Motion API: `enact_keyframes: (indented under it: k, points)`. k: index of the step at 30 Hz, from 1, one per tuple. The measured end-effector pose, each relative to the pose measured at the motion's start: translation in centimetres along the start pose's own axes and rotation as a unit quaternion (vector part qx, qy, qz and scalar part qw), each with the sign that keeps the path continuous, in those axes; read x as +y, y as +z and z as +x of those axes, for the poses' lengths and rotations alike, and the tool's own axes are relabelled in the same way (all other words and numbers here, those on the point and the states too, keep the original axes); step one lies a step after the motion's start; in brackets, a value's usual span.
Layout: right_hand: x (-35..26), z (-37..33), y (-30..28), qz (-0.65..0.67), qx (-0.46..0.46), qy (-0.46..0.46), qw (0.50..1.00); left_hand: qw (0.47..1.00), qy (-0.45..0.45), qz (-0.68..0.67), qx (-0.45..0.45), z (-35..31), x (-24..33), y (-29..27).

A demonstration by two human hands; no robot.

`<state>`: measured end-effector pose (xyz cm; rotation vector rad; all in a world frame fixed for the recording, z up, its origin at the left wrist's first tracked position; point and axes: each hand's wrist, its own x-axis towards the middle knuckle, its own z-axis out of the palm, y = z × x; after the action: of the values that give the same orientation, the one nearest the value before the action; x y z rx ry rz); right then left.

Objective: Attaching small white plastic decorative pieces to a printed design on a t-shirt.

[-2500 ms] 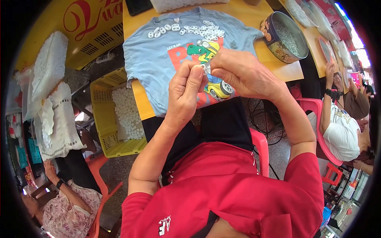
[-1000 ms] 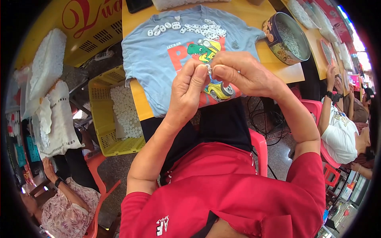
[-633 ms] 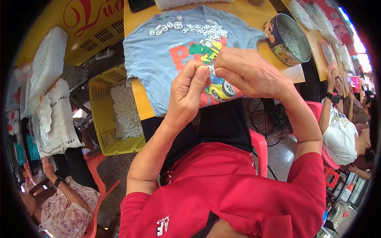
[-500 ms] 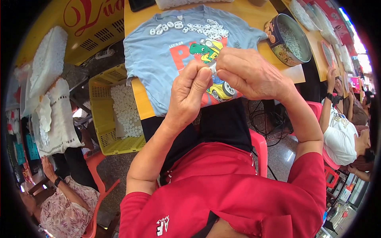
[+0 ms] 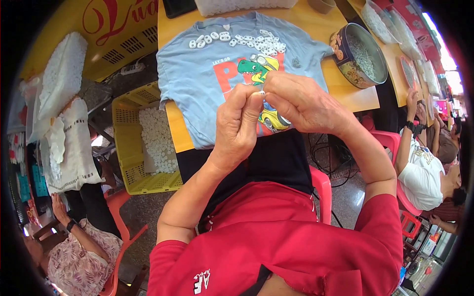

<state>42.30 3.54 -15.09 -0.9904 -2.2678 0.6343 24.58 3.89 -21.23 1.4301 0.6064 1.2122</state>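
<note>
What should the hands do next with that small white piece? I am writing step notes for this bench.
Probably set it down with the row of white pieces on the blue T-shirt. The left hand and right hand meet fingertip to fingertip on one small white piece above the shirt, and the finished-looking pieces lie near its collar. Whether this one is done cannot be told.
</note>
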Motion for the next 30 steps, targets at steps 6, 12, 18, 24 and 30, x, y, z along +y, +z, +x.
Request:
enact_keyframes:
  k: [6, 12, 18, 24, 30]
  points:
    - [1.5, 0.4, 1.9, 0.01, 0.037, 0.067, 0.997, 0.998, -0.045, -0.033, 0.014, 0.7, -1.5, -0.5]
    - [3.3, 3.4, 1.5, 0.029, 0.017, 0.092, 0.995, 0.975, -0.091, -0.179, 0.095, 1.2, -3.0, -1.4]
    - [9.3, 6.3, 0.6, -0.121, 0.132, 0.153, 0.972, 0.958, -0.091, -0.24, 0.127, 1.5, -3.4, -1.3]
    - [9.8, 7.5, 1.3, -0.206, 0.104, 0.186, 0.955, 0.966, -0.091, -0.214, 0.116, 1.3, -3.2, -1.4]
    - [10.0, 8.0, 1.5, -0.259, 0.065, 0.186, 0.946, 0.969, -0.099, -0.197, 0.111, 1.2, -3.2, -1.4]
